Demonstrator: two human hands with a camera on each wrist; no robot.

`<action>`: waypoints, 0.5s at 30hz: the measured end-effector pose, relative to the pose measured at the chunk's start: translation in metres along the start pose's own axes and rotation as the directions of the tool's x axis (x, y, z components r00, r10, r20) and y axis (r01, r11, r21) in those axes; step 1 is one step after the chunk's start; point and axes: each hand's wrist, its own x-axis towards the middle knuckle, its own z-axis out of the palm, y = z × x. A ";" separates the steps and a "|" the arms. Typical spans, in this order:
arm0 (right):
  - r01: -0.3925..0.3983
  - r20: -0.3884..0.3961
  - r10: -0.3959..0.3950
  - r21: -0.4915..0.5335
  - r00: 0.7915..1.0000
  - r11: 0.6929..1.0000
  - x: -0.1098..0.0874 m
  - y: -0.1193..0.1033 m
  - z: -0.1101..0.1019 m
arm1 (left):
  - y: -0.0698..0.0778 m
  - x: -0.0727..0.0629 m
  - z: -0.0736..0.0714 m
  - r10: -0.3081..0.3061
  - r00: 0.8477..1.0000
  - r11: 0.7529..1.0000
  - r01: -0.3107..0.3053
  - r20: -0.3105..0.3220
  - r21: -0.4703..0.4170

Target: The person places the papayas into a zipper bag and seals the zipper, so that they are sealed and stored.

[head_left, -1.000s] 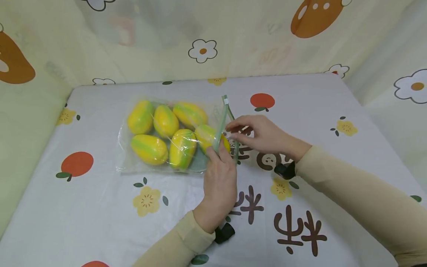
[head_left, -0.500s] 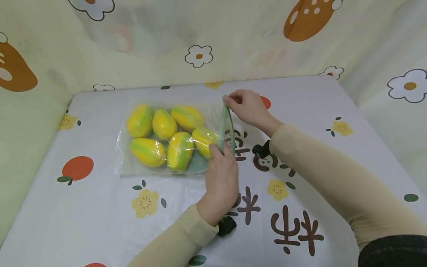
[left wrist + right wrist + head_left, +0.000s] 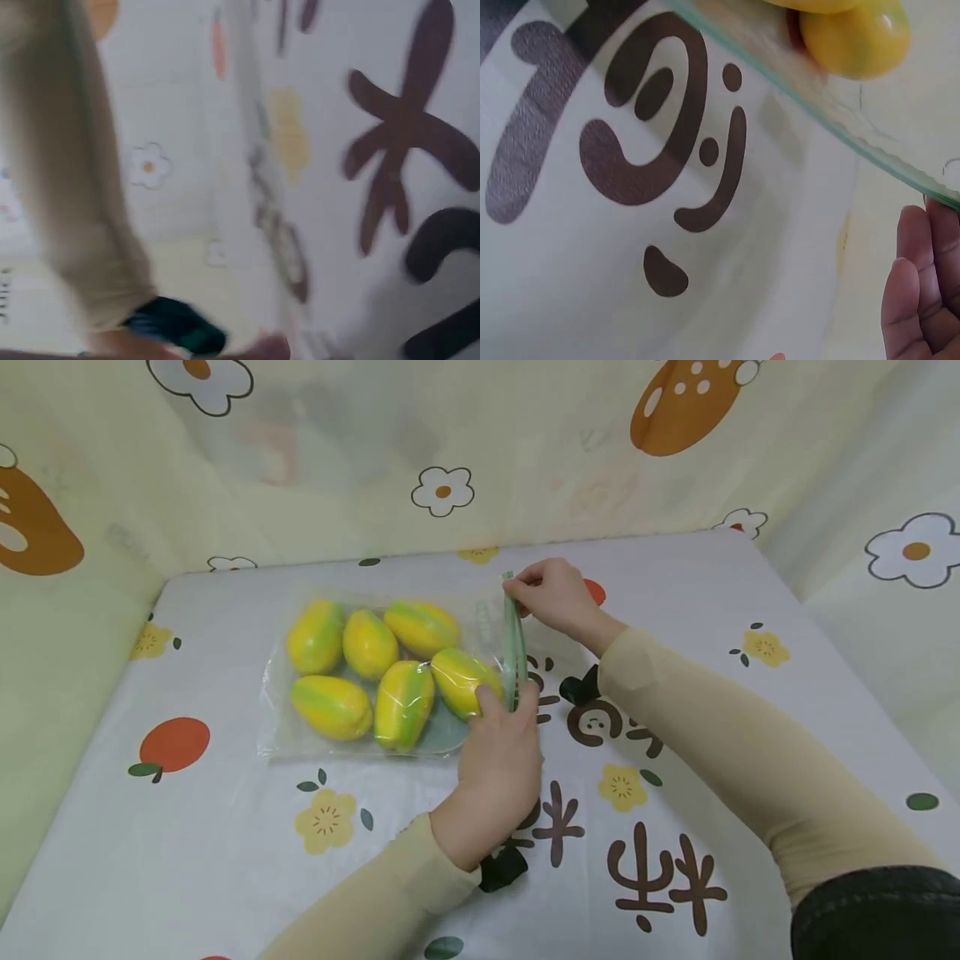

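Observation:
A clear zip bag (image 3: 277, 718) lies flat on the cloth, its mouth toward the right. Inside are several yellow-green, mango-like fruits (image 3: 330, 706). A green zip strip (image 3: 513, 652) edges the mouth, and its two sides run close together. My left hand (image 3: 498, 768) grips the near end of the mouth between thumb and fingers, beside the rightmost fruit. At the far end, my right hand (image 3: 558, 597) pinches the strip's corner. The right wrist view shows the strip (image 3: 817, 120) meeting my right fingers (image 3: 922, 292). The left wrist view is blurred and barely shows my left hand.
A white printed tablecloth (image 3: 225, 852) covers the table. A cream curtain (image 3: 337, 510) with flower prints stands behind it and at both sides. Black straps (image 3: 504, 870) sit at both wrists, over beige sleeves (image 3: 697, 735).
My right hand has moved from beside the middle of the bag's mouth to its far end and now pinches the corner. The mouth's two edges are closer together. My left hand keeps its hold.

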 end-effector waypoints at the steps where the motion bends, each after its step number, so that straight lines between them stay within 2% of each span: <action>1: -0.006 0.006 0.006 0.005 1.000 1.000 0.001 0.001 -0.002 | -0.001 -0.001 -0.008 0.012 0.999 1.000 -0.010 0.048 -0.028; 4: -0.016 0.016 0.016 0.012 1.000 1.000 0.004 0.002 -0.006 | -0.008 -0.002 -0.033 0.043 0.991 0.994 -0.030 0.127 -0.104; 8: -0.014 0.023 0.013 0.036 1.000 0.999 0.007 0.003 -0.009 | -0.025 0.013 -0.064 0.065 0.993 0.985 -0.048 0.102 -0.166; 10: -0.015 0.032 0.014 0.052 0.999 0.999 0.008 0.004 -0.009 | -0.035 0.028 -0.075 0.059 0.992 0.983 -0.037 0.115 -0.182; 13: -0.023 0.048 0.019 0.081 0.999 0.996 0.010 0.005 -0.007 | -0.050 0.056 -0.086 0.039 0.982 0.983 -0.005 0.184 -0.183; 15: -0.028 0.057 0.022 0.101 0.998 0.995 0.010 0.005 -0.007 | -0.058 0.078 -0.089 0.049 0.974 0.982 -0.007 0.222 -0.186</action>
